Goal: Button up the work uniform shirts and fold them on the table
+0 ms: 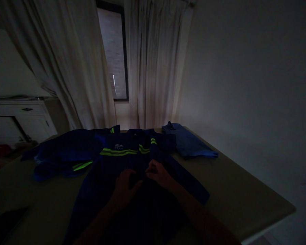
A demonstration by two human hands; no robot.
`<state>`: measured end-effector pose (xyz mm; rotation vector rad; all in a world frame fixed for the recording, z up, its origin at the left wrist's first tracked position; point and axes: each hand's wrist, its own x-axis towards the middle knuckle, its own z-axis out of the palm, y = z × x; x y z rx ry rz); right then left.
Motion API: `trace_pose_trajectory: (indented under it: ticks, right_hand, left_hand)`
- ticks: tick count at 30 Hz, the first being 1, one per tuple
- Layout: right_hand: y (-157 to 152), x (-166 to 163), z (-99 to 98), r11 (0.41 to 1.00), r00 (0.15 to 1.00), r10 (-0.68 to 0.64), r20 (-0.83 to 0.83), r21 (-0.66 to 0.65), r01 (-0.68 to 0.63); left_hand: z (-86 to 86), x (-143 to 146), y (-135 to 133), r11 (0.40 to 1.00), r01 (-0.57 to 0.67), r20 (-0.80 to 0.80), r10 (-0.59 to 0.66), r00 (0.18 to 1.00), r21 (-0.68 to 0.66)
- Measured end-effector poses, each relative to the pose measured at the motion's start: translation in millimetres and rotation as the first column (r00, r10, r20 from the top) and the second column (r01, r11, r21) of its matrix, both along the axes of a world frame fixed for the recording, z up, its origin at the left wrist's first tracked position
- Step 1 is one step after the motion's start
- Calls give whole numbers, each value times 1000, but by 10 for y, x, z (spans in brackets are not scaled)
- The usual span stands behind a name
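Observation:
A dark blue work jacket (119, 163) with yellow-green reflective stripes lies spread on the table, its collar at the far side and a small white logo on the chest. One striped sleeve seems to be laid across the front on the right side. My left hand (124, 187) rests on the jacket's middle, fingers curved and thumb held apart. Just right of it, my right hand (159, 174) has its fingers curled and pinched together at the cloth near that sleeve. The dim light hides how much fabric it grips.
More dark blue clothing (66, 149) with a reflective stripe is heaped on the left of the table (239, 190). Folded lighter blue trousers or cloth (191, 141) lie at the back right. A dark flat object (7, 221) sits front left. Wall and curtains border the table.

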<state>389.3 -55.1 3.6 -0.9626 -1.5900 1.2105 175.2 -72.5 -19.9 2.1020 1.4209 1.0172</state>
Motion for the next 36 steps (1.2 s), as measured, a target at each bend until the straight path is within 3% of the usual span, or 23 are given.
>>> trace_pose_trajectory:
  ticks: [4, 7, 10, 14, 19, 22, 25, 28, 32, 36]
  right_hand:
    - [-61, -19, 56, 998, 999, 31, 13, 56, -31]
    - [-92, -40, 71, 996, 999, 50, 13, 71, -50]
    - [-68, -36, 64, 995, 999, -35, -13, 95, 36]
    - [-26, -22, 43, 994, 995, -84, -60, 71, 89]
    - [-86, -49, 54, 983, 994, -49, 93, 183, 32]
    - [-133, -62, 76, 941, 956, -110, 273, 339, 12]
    - [-181, -72, 98, 867, 876, -233, 423, 498, -9]
    - [-267, -98, 139, 795, 782, -293, 550, 594, -121]
    - [-382, -172, 183, 719, 710, -294, 639, 638, -276]
    - [-367, -243, 125, 718, 683, -237, 691, 598, -356]
  left_hand:
    - [86, 38, -55, 995, 98, 7, -98, 995, 3]
    - [111, 57, -56, 968, 221, 67, -214, 974, -120]
    - [123, 38, -25, 921, 285, 155, -252, 955, -265]
    - [114, 23, -39, 868, 317, 205, -255, 945, -381]
    - [10, 113, -138, 918, 174, 79, -156, 985, -357]
    - [-12, 142, -123, 912, 188, 60, -178, 982, -363]
    - [9, 120, -52, 892, 282, 187, -228, 955, -353]
    - [1, 83, 38, 908, 243, 271, -152, 950, -343]
    - [-67, 25, 166, 925, 193, 383, -57, 922, -327]
    - [-105, -41, 244, 913, 212, 420, -51, 906, -348]
